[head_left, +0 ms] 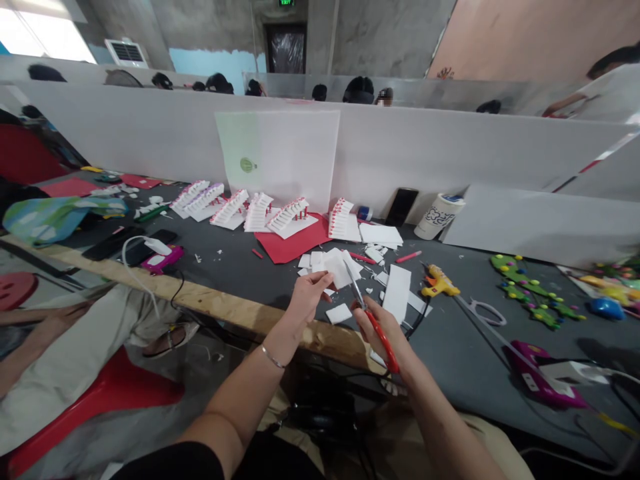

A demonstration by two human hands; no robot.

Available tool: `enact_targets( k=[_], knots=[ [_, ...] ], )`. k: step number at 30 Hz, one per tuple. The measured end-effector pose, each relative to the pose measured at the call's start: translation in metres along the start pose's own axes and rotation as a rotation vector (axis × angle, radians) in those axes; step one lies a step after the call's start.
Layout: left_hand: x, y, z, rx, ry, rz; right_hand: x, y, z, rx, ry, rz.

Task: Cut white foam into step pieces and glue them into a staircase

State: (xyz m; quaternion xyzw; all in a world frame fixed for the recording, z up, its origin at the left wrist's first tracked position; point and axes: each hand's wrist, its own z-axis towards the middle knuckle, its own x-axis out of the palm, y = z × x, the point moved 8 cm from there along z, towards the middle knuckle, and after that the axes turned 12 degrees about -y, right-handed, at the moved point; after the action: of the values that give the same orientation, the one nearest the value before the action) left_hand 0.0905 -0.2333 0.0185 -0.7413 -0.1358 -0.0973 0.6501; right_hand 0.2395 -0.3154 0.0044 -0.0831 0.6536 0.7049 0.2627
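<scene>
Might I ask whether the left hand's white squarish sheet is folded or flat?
Flat: the white squarish sheet the left hand pinches shows one even face, no visible fold.

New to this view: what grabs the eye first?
Probably the red-handled scissors in the right hand, front and center, blades at the edge of a white piece held in the left hand. Behind them, a row of white stair-like models stands along the table, near a bright red sheet. Right of the hands lies a yellow glue gun.
</scene>
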Motion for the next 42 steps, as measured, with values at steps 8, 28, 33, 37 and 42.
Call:
enact_targets(
  k=[8,28,33,37,42],
  knots=[
    [0.002,-0.001,0.000,-0.024,0.012,-0.025,0.000,0.000,-0.001,0.003,-0.050,-0.020],
    [0.005,-0.004,0.001,-0.017,0.070,0.010,-0.006,0.011,-0.002,-0.040,-0.110,-0.166],
    [0.004,-0.005,-0.001,-0.035,0.075,0.004,-0.008,0.013,-0.002,-0.066,-0.138,-0.171],
    [0.004,-0.002,-0.001,-0.056,0.079,-0.028,-0.006,0.014,-0.003,-0.068,-0.128,-0.144],
    [0.002,-0.003,0.004,-0.066,0.073,-0.055,0.002,0.004,-0.004,-0.005,0.015,-0.071]
  ],
)
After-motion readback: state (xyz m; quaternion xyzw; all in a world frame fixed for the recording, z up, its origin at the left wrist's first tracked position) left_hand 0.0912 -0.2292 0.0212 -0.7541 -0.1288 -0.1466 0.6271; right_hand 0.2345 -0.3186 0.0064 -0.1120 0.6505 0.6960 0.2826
